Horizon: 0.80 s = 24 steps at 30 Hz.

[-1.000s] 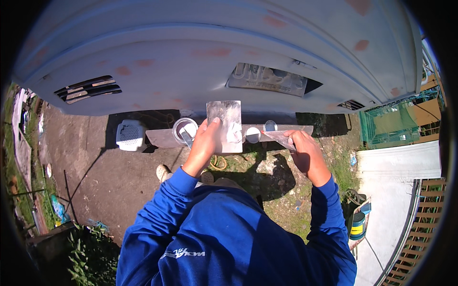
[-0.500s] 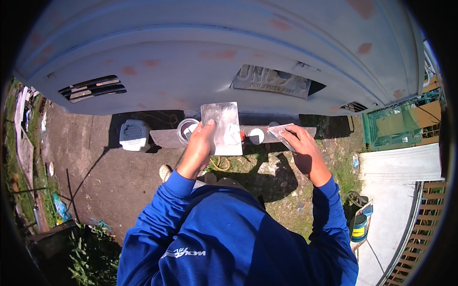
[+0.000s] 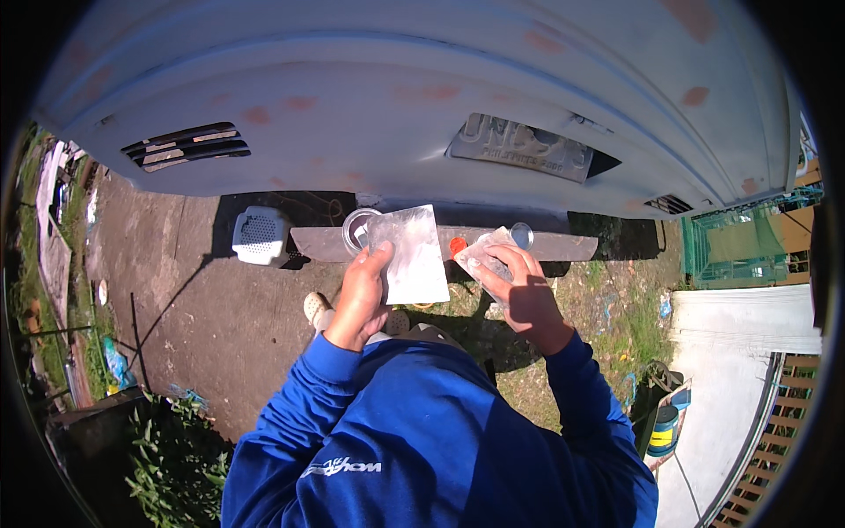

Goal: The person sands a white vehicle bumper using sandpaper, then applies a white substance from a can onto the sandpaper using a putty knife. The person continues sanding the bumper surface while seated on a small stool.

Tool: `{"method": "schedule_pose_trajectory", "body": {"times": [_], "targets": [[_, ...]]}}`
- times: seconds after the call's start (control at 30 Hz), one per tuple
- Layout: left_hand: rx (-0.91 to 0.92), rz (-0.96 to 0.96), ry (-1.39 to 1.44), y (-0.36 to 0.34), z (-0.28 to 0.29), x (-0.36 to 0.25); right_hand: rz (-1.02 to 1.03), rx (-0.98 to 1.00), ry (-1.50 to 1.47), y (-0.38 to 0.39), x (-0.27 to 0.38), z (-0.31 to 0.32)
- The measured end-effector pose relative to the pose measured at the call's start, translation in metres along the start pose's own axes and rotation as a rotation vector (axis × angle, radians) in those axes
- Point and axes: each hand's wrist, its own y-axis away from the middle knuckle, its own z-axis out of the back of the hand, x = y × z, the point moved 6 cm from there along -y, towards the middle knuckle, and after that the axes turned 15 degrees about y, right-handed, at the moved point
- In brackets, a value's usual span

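Note:
My left hand [image 3: 365, 290] grips a square silvery plate [image 3: 409, 258] by its left edge, thumb on its face. My right hand [image 3: 528, 295] is closed on a smaller, smudged metal spreader [image 3: 482, 262], held tilted just right of the plate. Behind them lies a long grey board [image 3: 570, 251]. On it are an open round can [image 3: 356, 231], partly hidden by the plate, a smaller can with a blue-grey top [image 3: 520, 235] and a small red item [image 3: 457, 247] beside the spreader.
A grey vehicle panel [image 3: 370, 106] with reddish patches fills the upper view. A white perforated stool [image 3: 262, 234] stands left of the board. To the right are a green mesh cage [image 3: 713, 251], a white sheet [image 3: 731, 317] and buckets [image 3: 663, 427]. A leafy plant [image 3: 172, 449] is at lower left.
The plate in my left hand has moved lower and tilted. My right hand has shifted left with the spreader, closer to the plate. The white lump seen earlier on the plate no longer stands out.

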Motion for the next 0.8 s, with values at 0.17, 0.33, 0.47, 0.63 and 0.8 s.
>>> {"method": "schedule_pose_trajectory", "body": {"times": [0.17, 0.33, 0.47, 0.63, 0.8], "targets": [[0.018, -0.006, 0.077, 0.016, -0.008, 0.004, 0.097, -0.007, -0.007, -0.01, 0.014, 0.005], [-0.056, -0.068, 0.085, 0.028, 0.008, 0.006, 0.178, 0.073, 0.051, -0.006, 0.02, 0.003], [-0.023, -0.137, 0.121, 0.051, 0.006, -0.017, -0.028, 0.126, -0.227, 0.007, -0.001, -0.029], [-0.099, -0.159, 0.057, 0.084, 0.057, -0.01, -0.661, -0.003, -1.212, 0.021, -0.014, -0.099], [-0.122, -0.133, 0.064, 0.126, 0.08, 0.005, -0.74, -0.077, -2.161, -0.064, 0.092, -0.129]]}}
